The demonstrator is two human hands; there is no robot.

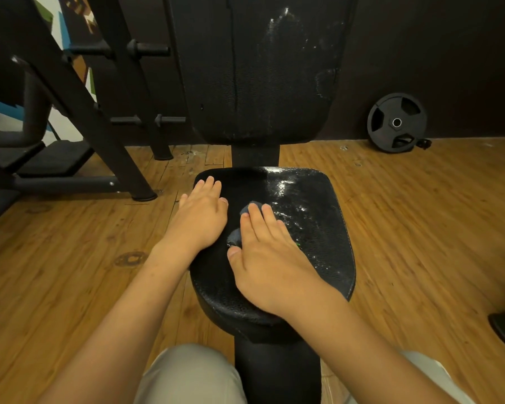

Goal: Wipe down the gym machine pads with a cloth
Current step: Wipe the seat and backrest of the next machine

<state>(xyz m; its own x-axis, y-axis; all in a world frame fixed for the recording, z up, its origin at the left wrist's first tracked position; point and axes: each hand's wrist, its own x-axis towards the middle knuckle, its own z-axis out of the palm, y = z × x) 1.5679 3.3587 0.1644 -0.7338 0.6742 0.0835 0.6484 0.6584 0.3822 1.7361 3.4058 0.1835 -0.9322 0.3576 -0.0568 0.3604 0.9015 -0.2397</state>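
Note:
The black seat pad [312, 225] of a gym machine fills the middle of the view, wet and shiny on its right half. Behind it rises the black back pad [260, 71], streaked with white marks. My right hand [271, 258] lies flat on a small dark blue cloth [236, 236], pressing it onto the seat; most of the cloth is hidden under the palm and fingers. My left hand [200, 217] rests flat on the seat's left edge with fingers straight.
A black weight plate [397, 122] leans on the dark wall at the right. A black machine frame [79, 112] with pegs stands at the left on the wooden floor [420, 228]. My knees show at the bottom.

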